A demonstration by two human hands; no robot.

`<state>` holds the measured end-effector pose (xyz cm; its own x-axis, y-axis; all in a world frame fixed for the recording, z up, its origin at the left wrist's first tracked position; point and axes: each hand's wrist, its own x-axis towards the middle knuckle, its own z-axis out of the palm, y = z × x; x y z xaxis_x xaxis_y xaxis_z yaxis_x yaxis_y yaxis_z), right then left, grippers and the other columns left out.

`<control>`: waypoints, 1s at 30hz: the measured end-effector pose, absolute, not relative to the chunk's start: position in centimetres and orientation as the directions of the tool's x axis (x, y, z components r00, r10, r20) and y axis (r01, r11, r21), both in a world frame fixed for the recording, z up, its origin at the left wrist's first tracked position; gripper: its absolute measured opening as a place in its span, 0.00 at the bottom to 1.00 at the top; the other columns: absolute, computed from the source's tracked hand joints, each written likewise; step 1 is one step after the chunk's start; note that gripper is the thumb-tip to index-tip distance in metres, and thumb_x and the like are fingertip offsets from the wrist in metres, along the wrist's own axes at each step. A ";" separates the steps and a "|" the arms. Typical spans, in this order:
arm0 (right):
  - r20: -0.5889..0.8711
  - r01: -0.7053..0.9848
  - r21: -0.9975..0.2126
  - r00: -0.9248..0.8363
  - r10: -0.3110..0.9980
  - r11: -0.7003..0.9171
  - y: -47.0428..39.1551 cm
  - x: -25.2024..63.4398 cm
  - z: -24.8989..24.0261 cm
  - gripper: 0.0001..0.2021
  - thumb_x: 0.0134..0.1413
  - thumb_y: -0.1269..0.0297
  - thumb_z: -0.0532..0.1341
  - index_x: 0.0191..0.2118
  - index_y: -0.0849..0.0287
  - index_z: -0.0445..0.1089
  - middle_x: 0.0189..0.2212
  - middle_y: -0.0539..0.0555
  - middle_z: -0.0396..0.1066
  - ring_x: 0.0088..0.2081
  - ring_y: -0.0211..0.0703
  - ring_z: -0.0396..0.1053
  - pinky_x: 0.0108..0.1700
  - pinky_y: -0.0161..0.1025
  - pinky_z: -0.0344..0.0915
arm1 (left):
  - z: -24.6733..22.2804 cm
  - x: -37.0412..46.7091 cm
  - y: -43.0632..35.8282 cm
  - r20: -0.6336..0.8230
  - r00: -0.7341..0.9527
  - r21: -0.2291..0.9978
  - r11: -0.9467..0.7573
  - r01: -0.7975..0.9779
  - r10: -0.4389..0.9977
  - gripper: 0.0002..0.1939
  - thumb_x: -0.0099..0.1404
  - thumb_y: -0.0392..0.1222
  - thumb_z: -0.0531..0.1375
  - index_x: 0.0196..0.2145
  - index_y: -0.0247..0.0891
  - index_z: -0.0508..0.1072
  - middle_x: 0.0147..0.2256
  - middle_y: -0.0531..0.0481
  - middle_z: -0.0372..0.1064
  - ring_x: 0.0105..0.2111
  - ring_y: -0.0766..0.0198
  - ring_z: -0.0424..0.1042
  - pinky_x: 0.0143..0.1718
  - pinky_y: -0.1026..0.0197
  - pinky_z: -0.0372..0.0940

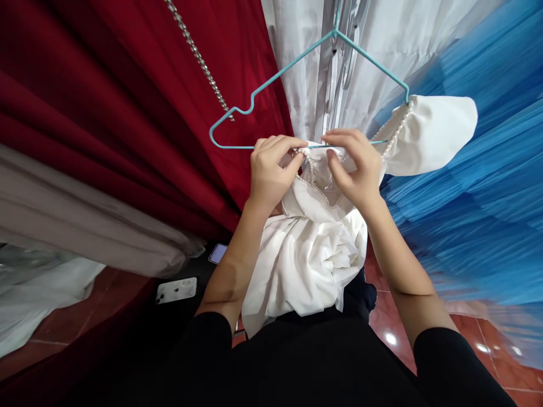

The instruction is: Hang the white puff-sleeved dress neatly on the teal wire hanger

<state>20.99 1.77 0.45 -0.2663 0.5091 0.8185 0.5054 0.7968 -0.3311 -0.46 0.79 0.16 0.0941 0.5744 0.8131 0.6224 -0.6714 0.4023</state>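
A light blue wire hanger [292, 56] hangs in front of me. A white dress [305, 260] with pearl-beaded trim is gathered below its bottom bar and on my lap. One beaded edge loops over the hanger's right end, where a white puffed part of the dress [441, 133] sticks out. My left hand [274, 167] pinches the beaded edge of the dress beside the bar, thumb against fingers. Around the bar to the right, my right hand [358, 164] has its fingers stretched above and its thumb below, with a gap between them.
Red fabric [148, 102] hangs at the left, with a beaded strap [199, 56] in front of it. Blue tulle [475, 186] fills the right side; white fabric [390, 39] hangs behind. Two phones, one white [176, 290], one with a lit screen [217, 253], lie on a dark surface.
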 end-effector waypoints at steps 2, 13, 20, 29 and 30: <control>0.854 0.583 -0.336 -0.144 0.501 0.740 2.8 22.8 1.1 0.12 0.76 0.58 0.57 0.58 0.46 0.74 0.56 0.57 0.77 0.62 0.58 0.74 0.66 0.65 0.70 | -0.4 -0.2 1.0 0.818 0.070 0.410 -0.664 0.625 0.571 0.10 0.71 0.31 0.64 0.44 0.43 0.82 0.43 0.53 0.83 0.44 0.56 0.80 0.54 0.50 0.67; 0.891 0.831 -0.286 0.047 0.452 0.477 4.8 29.8 6.3 0.14 0.52 0.79 0.64 0.38 0.51 0.79 0.37 0.52 0.79 0.38 0.44 0.76 0.40 0.43 0.76 | 0.1 -0.3 0.1 0.791 0.103 0.423 -0.660 0.621 0.604 0.10 0.70 0.30 0.64 0.41 0.43 0.83 0.42 0.53 0.84 0.43 0.55 0.80 0.51 0.50 0.66; 0.813 0.888 -0.388 0.203 0.546 0.248 4.4 34.7 8.7 0.13 0.57 0.70 0.67 0.43 0.47 0.85 0.42 0.51 0.85 0.43 0.52 0.83 0.44 0.51 0.79 | 1.0 -1.1 -0.4 0.779 0.096 0.445 -0.654 0.612 0.619 0.10 0.70 0.29 0.65 0.40 0.43 0.84 0.41 0.54 0.84 0.43 0.56 0.80 0.52 0.50 0.67; 0.478 0.840 -0.335 -0.239 0.845 0.427 -0.4 34.0 2.0 0.08 0.55 0.68 0.67 0.39 0.50 0.83 0.36 0.50 0.84 0.38 0.46 0.81 0.45 0.47 0.78 | 0.3 -0.7 0.7 0.748 0.111 0.481 -0.650 0.588 0.654 0.11 0.70 0.29 0.65 0.42 0.43 0.84 0.42 0.53 0.84 0.45 0.55 0.81 0.54 0.50 0.67; 0.520 0.780 -0.313 -0.337 0.785 0.541 -0.8 32.8 1.8 0.07 0.58 0.66 0.67 0.41 0.49 0.82 0.37 0.49 0.83 0.39 0.45 0.81 0.46 0.47 0.78 | 0.2 -0.6 0.8 0.747 0.108 0.487 -0.651 0.582 0.656 0.11 0.69 0.29 0.64 0.41 0.43 0.84 0.42 0.53 0.84 0.44 0.56 0.81 0.54 0.50 0.67</control>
<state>32.75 -0.78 1.78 -0.3367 0.7853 0.5196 0.7805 0.5414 -0.3126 -0.57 0.77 0.23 0.1082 0.6560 0.7470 0.5823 -0.6508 0.4872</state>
